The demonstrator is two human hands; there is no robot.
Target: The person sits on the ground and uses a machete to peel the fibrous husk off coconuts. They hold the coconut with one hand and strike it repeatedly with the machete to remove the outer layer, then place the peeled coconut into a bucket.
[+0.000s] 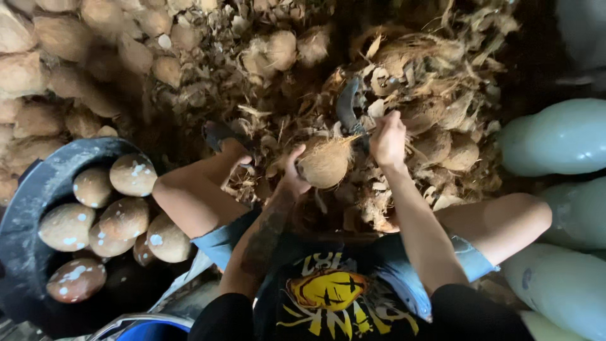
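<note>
Husk heap (435,82) fills the ground beyond both sets of fingers, brown fibre and shell scraps, no bare floor there. Pale blue-green sacks (558,136), rounded, unlabelled, stacked past the right fingers along the frame edge. Black tub (28,189), round rim, well off past the left fingers, holds about 8 peeled brown coconuts (132,175) flecked white. Unpeeled pile (44,57) beyond the tub. Coconut (324,162), husky, sits between the 2 hands. Left hand (291,172) fingers curled against its near side, gripping. Right hand (387,140) closed on what looks like a dark curved blade (347,107), tip just above the coconut; grip blurred.
</note>
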